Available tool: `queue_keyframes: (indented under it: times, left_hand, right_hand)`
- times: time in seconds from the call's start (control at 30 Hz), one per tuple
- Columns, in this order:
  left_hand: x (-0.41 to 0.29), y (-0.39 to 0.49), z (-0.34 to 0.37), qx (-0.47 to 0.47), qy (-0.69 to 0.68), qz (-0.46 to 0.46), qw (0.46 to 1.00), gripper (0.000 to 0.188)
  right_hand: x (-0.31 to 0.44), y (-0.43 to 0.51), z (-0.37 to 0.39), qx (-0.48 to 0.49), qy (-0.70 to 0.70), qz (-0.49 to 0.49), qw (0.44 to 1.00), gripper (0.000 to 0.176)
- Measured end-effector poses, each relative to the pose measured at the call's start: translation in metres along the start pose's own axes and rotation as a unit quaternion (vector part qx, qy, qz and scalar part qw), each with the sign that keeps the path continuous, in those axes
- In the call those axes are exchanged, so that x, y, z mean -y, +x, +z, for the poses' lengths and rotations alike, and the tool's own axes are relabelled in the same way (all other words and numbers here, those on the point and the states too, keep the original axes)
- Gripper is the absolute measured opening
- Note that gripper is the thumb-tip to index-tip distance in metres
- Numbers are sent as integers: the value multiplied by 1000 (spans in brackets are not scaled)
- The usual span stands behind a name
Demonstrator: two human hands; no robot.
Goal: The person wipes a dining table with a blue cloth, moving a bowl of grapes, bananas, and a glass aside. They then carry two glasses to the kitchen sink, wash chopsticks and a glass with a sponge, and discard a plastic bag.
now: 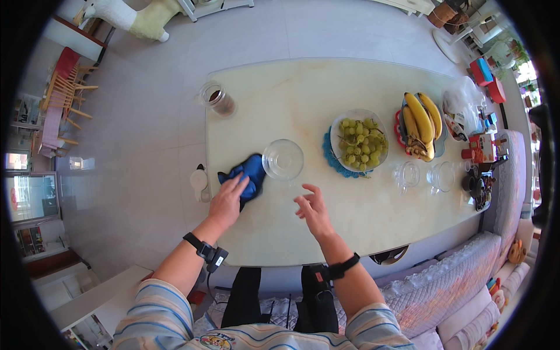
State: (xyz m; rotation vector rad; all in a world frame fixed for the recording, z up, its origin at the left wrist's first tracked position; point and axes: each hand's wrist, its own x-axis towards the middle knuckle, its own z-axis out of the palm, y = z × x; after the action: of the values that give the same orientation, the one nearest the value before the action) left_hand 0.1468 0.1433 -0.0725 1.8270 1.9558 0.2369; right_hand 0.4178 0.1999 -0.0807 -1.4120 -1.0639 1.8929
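Observation:
My left hand rests on a crumpled blue cloth near the left edge of the table. Whether its fingers grip the cloth or only press on it is hard to see. Right beside the cloth stands a clear glass bowl, with nothing visible inside. My right hand hovers over the table, just below and to the right of the bowl. Its fingers are apart and slightly bent, and they hold nothing.
Green grapes fill a clear bowl on a blue crocheted mat. Bananas, two glass mugs and a plastic bag stand farther right. A lidded glass jar with dark contents is at the far left corner.

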Motion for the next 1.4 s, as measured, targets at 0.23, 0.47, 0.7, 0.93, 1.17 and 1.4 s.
queue_keyframes:
  times: [0.23,0.47,0.7,0.93,1.17,1.4]
  left_hand:
    - [23,57,-33,-128,-107,-14,986,59]
    - [-1,148,-45,-122,-62,129,982,64]
    - [-36,236,-17,20,51,125,991,73]
    - [-38,152,46,-37,209,229,950,61]
    - [-79,12,50,57,47,275,959,48]
    - [18,68,-20,-139,87,39,986,60]
  right_hand:
    - [7,35,41,-5,20,95,995,53]
    - [-27,28,20,-2,0,11,1000,43]
    - [-45,-34,-39,-66,-97,-74,990,30]
    - [-47,-101,-74,-113,-10,-76,991,28]
    - [-15,-147,-57,-116,-23,-77,990,34]
    - [-10,-188,-29,-162,21,-54,985,37]
